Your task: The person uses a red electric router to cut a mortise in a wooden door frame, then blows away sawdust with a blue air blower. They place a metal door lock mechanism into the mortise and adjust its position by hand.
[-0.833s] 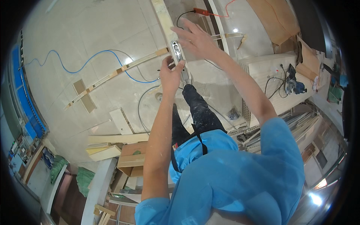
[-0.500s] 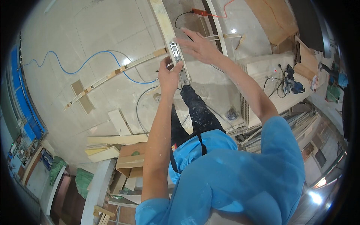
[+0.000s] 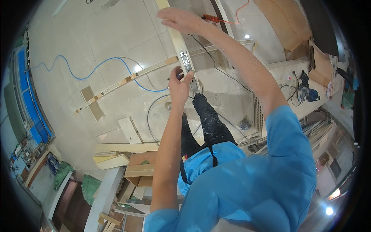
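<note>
A person's left hand (image 3: 178,82) pinches a small metal level (image 3: 186,62) against a long wooden strip (image 3: 178,40); at 12 o'clock, the right hand (image 3: 181,20) rests flat, unclenched, on the strip.

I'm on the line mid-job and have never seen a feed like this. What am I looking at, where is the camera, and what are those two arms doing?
No machine here: these are a person's two bare hands. The single picture comes from a wide fisheye camera worn on the person's head, looking down, so straight edges bend near the rim and the blue shirt fills the bottom.

The left hand grips the lower part of a long pale wooden strip where a small silvery metal level lies against it. The right hand is spread flat, palm on the strip higher up.

Far below is a pale tiled floor with a looping blue cable, a thin jointed wooden batten, a cardboard box and stacked pale boards. A red tool with an orange cord lies near the top.
</note>
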The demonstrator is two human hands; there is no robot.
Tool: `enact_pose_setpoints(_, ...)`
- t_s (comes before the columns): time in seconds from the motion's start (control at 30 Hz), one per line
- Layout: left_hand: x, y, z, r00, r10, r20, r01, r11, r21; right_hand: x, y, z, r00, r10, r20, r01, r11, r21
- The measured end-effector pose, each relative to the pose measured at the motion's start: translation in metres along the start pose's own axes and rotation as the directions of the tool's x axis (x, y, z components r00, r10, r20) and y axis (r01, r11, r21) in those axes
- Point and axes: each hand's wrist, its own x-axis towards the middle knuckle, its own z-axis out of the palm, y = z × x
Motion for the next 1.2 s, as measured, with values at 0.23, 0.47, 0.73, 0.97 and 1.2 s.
enact_pose_setpoints(0.23,0.002,-0.002,0.003,1.000,0.015,-0.013,-0.015,1.000,-0.008,-0.050,-0.010,0.012,0.998,-0.063,0.031,0.062,0.998,0.022)
enact_pose_setpoints(0.47,0.002,-0.004,0.003,0.999,0.035,-0.011,-0.035,0.999,-0.015,-0.105,-0.050,0.006,0.996,-0.073,0.051,0.069,0.995,0.079)
enact_pose_setpoints(0.73,0.004,-0.004,0.004,0.999,0.042,-0.015,-0.043,0.998,-0.035,-0.120,-0.080,-0.015,0.978,0.152,0.145,-0.197,0.904,0.380)
enact_pose_setpoints(0.97,0.002,-0.002,0.002,1.000,0.018,-0.006,-0.018,1.000,-0.008,-0.101,-0.053,-0.020,0.998,-0.030,0.048,0.031,0.999,-0.035)
enact_pose_setpoints(1.2,0.004,-0.002,0.002,0.999,0.036,0.004,-0.036,0.999,-0.023,-0.127,-0.048,-0.020,0.986,-0.049,0.157,0.063,0.994,-0.085)
